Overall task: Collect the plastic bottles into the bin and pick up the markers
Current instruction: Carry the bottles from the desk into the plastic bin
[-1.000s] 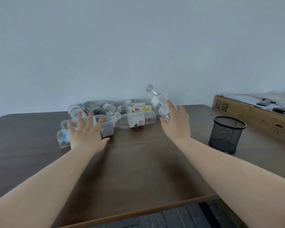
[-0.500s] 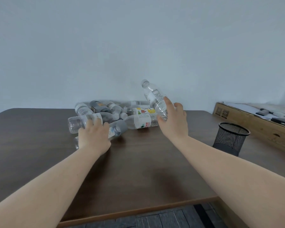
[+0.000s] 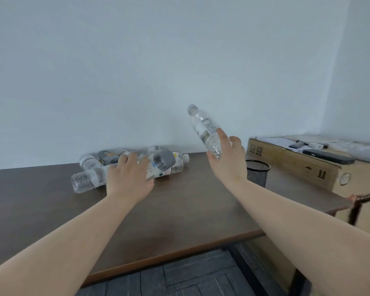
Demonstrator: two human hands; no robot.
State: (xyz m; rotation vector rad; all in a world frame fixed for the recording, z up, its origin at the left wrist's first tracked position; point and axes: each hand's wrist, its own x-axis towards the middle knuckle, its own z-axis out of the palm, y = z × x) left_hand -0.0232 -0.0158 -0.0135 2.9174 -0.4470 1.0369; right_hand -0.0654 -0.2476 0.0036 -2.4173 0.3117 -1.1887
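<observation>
Clear plastic fills our right hand (image 3: 228,161), whose thumb and fingers curl round the lower body of a tilted bottle (image 3: 205,130) raised above the tabletop (image 3: 179,210), its grey cap pointing up and away from us. Our left hand (image 3: 129,178) curls over a bottle with a grey band (image 3: 160,165), which looks lifted at that end, while the pile of lying bottles (image 3: 98,162) sits just beyond and left of those fingers. Just right of our right wrist stands a black mesh bin (image 3: 257,170), and further right lies a cardboard box (image 3: 297,161).
</observation>
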